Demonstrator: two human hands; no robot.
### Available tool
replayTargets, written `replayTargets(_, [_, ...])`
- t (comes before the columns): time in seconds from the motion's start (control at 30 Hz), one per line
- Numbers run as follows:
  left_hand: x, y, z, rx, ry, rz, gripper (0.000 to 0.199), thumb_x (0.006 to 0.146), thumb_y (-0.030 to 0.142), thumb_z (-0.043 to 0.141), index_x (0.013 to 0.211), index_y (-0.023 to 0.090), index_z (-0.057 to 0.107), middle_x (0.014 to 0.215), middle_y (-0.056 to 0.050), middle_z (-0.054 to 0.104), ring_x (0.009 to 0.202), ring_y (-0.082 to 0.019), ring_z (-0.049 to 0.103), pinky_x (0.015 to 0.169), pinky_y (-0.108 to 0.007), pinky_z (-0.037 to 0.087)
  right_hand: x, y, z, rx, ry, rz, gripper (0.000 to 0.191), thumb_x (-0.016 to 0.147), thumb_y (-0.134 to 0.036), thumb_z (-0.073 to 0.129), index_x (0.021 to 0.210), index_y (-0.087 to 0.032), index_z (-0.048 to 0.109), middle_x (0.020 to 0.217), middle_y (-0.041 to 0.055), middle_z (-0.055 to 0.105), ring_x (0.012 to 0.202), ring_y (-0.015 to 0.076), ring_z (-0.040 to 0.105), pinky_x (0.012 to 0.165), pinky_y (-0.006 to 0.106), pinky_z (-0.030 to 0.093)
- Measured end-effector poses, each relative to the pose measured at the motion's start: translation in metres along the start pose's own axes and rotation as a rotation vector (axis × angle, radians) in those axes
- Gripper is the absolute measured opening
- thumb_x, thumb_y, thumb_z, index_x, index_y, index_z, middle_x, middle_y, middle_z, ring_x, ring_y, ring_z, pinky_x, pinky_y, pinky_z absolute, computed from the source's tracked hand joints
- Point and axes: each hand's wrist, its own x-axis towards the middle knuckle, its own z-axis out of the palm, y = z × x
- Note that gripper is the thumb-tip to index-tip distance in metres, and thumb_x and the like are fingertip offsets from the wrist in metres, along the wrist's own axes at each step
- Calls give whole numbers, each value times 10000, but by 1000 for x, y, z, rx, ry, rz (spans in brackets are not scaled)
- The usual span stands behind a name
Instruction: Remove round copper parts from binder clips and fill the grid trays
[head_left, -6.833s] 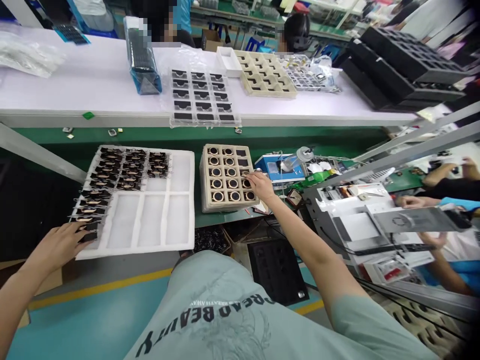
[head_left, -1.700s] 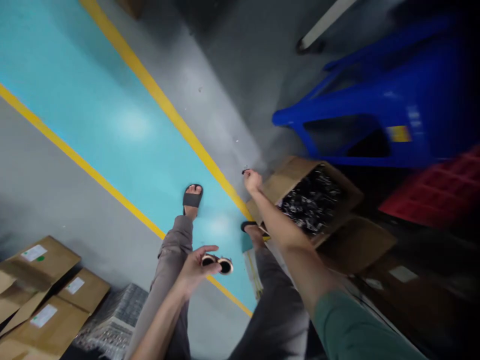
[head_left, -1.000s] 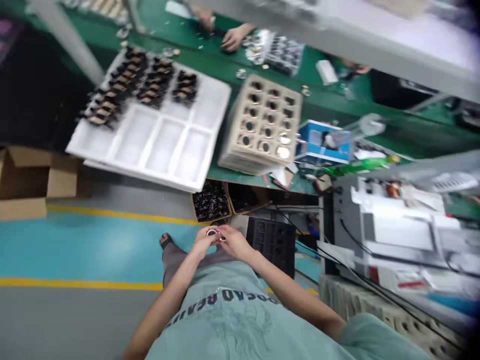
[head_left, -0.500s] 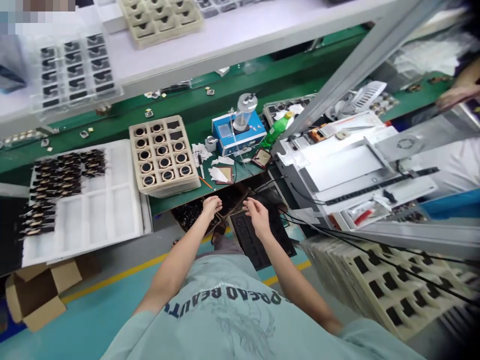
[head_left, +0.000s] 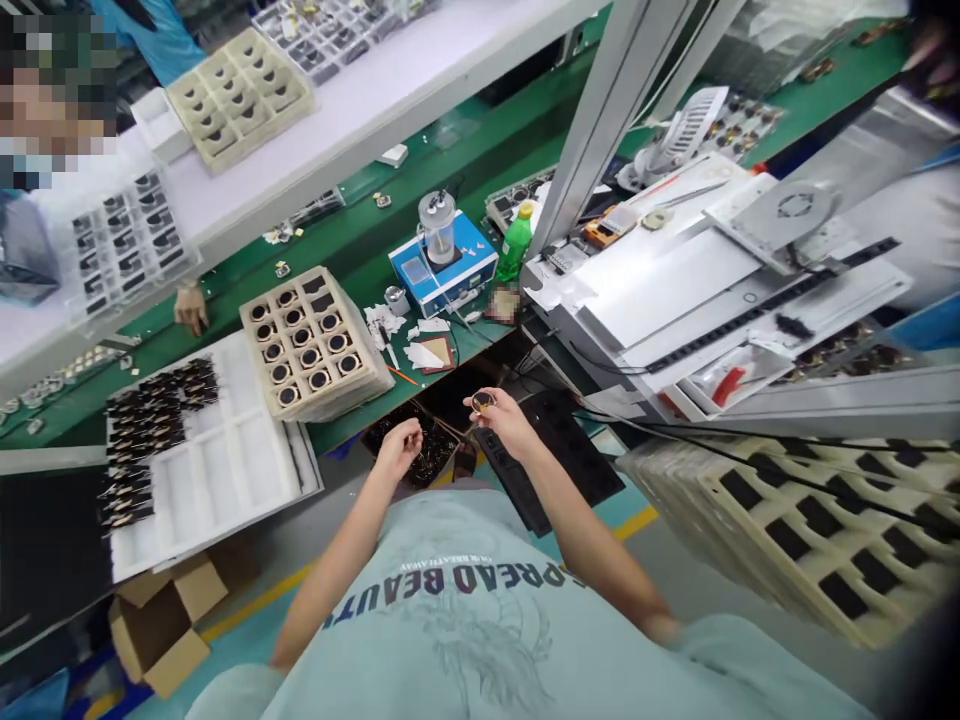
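Observation:
My right hand (head_left: 508, 420) is closed around a round watch case (head_left: 484, 402) with a dark face and gold-toned edge. The case is tilted up toward me. My left hand (head_left: 400, 448) is a little lower and to the left, apart from the case. Its fingers are curled together, and whatever may be between them is too small to make out. Beneath the left hand is a dark bin (head_left: 429, 452) of small glinting pieces. A black tray (head_left: 559, 455) lies below my right hand.
A stack of cream trays (head_left: 360, 388) holding round watch cases stands on the green bench. To its left, a white tray (head_left: 225, 470) carries rows of dark parts. A blue device (head_left: 469, 265), green bottle (head_left: 515, 243) and white machine (head_left: 637, 300) stand beyond. Another person's hand (head_left: 191, 308) rests far left.
My right hand has turned, and a watch case now shows in it. My left hand has drawn slightly down and left. The whole view has shifted, and another person's hand appears at far left.

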Motion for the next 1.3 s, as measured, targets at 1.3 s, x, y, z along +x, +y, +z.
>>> replayTargets(1.3, [-42,131,-190,-397,-265,240,109,867,133,643,965,123,691,983,-139,735,949,-232,730,883,-335,578,191,-39,295,-1377,-40,-858,296,890,-191,513,1031,-137,768,1150,153,726,1153,326,557,1037,471,435])
